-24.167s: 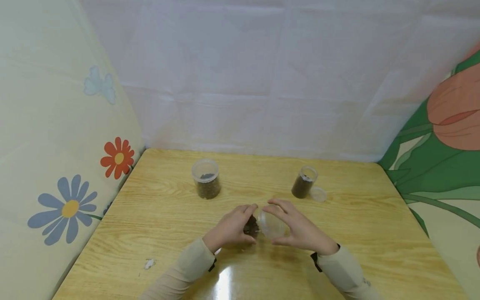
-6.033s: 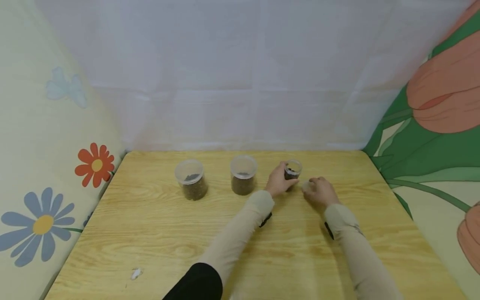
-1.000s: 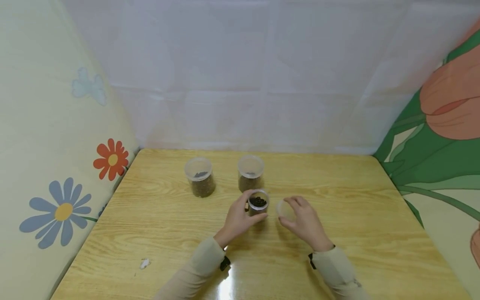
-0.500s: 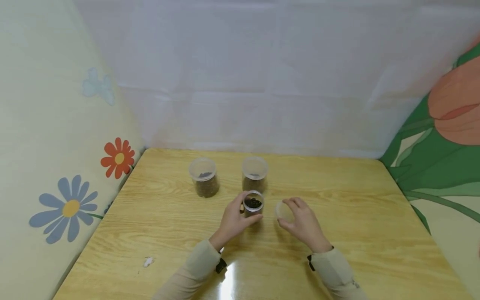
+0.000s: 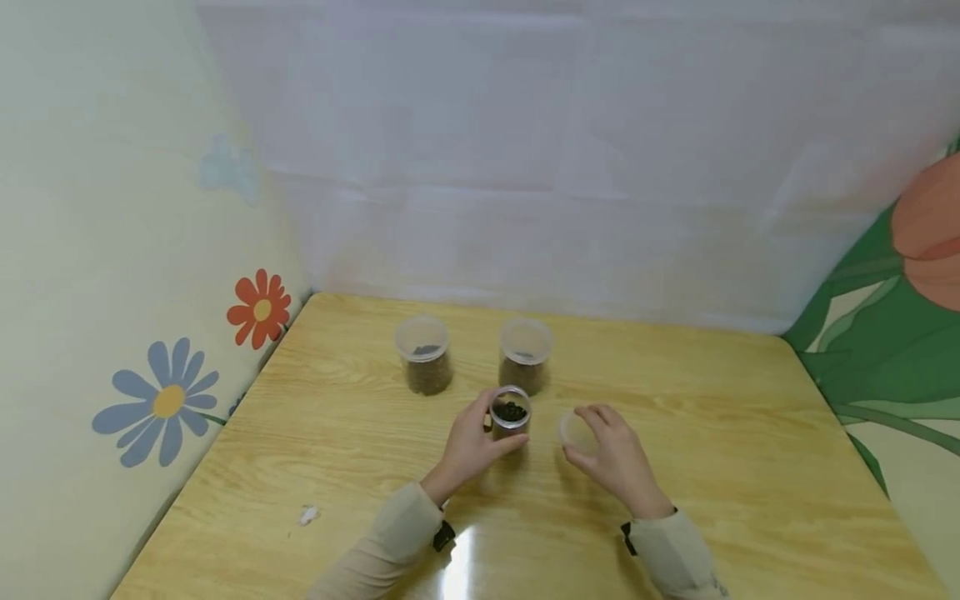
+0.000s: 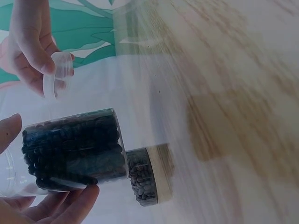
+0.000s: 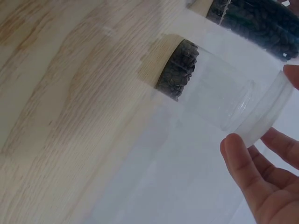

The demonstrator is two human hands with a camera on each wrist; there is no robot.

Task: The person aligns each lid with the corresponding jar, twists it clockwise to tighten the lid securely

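My left hand (image 5: 467, 442) grips a small clear jar (image 5: 510, 423) filled with dark bean-like pieces, mouth up. In the left wrist view, fingers curl round the underside of this jar (image 6: 77, 149). To the right, my right hand (image 5: 618, 458) pinches a translucent round lid (image 5: 572, 433) by its edge, apart from the jar. The right wrist view shows the lid (image 7: 266, 112) between thumb and fingers. Behind the held jar stand two wider clear jars: a left jar (image 5: 426, 367) and a right jar (image 5: 524, 367), each partly filled with dark pieces.
The wooden table (image 5: 720, 400) meets a white cloth backdrop (image 5: 525, 167) at its back edge. A flower-printed cloth (image 5: 150, 250) lines the left side, another (image 5: 885, 333) the right. A small white mark (image 5: 308, 515) shows at the table's front left.
Six seconds ago, both hands were at the back right, at the small jar and its lid; these are now nearer the front. Over the last second, the jar shifts slightly left as the view turns.
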